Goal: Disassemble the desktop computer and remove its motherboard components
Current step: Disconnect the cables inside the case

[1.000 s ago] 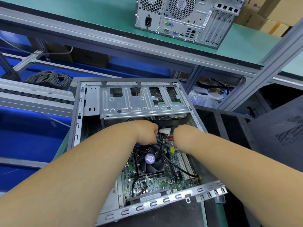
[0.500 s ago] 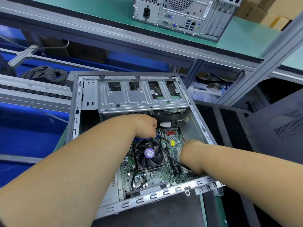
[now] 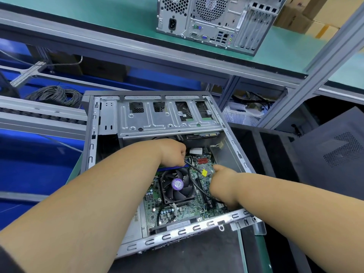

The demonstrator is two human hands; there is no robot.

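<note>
An opened desktop computer case (image 3: 92,134) lies on its side at the near edge of the surface, its motherboard (image 3: 183,211) exposed in the near half and a metal drive cage (image 3: 167,119) spanning the far half. The left hand (image 3: 173,152) reaches in just below the cage, fingers curled around a black cable (image 3: 194,180) that loops past the CPU fan (image 3: 178,185). The right hand (image 3: 222,186) rests on the board's right side near a yellow tag (image 3: 204,173), one finger extended toward the red connectors (image 3: 202,160); whether its other fingers hold anything cannot be told. A white connector (image 3: 196,150) sits between the hands, under the cage. A second computer tower (image 3: 216,22) stands on the green shelf (image 3: 98,14) above.
</note>
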